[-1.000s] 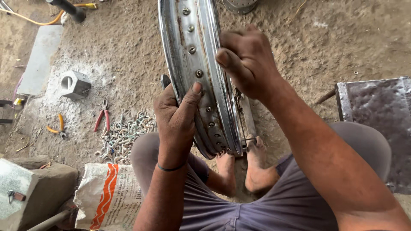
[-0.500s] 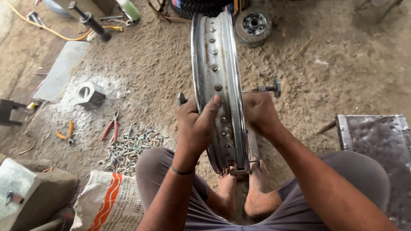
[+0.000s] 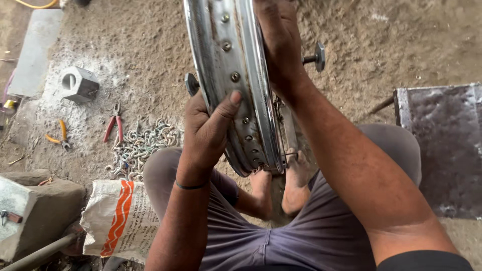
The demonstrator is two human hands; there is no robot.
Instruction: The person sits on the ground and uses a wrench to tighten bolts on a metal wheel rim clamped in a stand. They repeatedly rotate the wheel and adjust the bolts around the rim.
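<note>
On the far left a grey metal block (image 3: pixel 79 84) with a round hole sits on the dirt floor (image 3: pixel 381 30), on a patch of white dust. Just one block. Below it lie two pairs of pliers, one with yellow handles (image 3: pixel 58 136) and one with red handles (image 3: pixel 114 126). Next to them is a heap of small bent metal hooks (image 3: pixel 143 145); there are too many to count. Lower down is one white sack (image 3: pixel 120 217) with orange stripes, beside a stone block (image 3: pixel 35 211). In the middle, the left hand (image 3: pixel 208 131) grips the shiny wheel rim (image 3: pixel 228 75), with its thumb pressed flat on the inner band near the spoke holes. The rim stands up on its edge in front of the person, its low end between the two bare feet (image 3: pixel 281 188). One rim, two feet. The right hand (image 3: pixel 278 42) is wrapped over the right edge of the rim, higher up, fingers closed on it. To do this well, I think both hands should hold tight on both sides so the rim does not tip, and the feet should pin the bottom. A bolt with a round end (image 3: pixel 315 56) sticks out to the right. On the far right is one dark metal sheet (image 3: pixel 442 145).
</note>
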